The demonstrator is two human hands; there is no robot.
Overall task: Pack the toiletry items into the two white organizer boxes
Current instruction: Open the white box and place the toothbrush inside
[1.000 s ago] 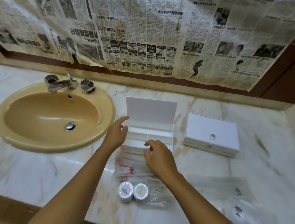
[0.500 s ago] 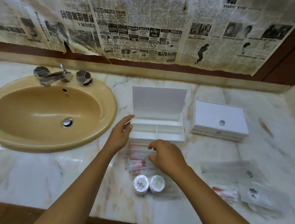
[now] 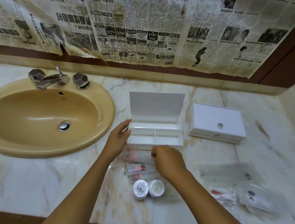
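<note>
Packing not begun: left hand (image 3: 118, 138) flat against the open box (image 3: 156, 136) at centre frame, right hand (image 3: 168, 161) curled over clear sachets (image 3: 137, 164) just below, grip unconfirmed; next, lift one into an empty compartment.

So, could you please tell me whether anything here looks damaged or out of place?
Yes: the newspaper covering the wall above the counter is stained, and torn along its lower edge above the tap. The packets at the right lie in a loose heap.
</note>
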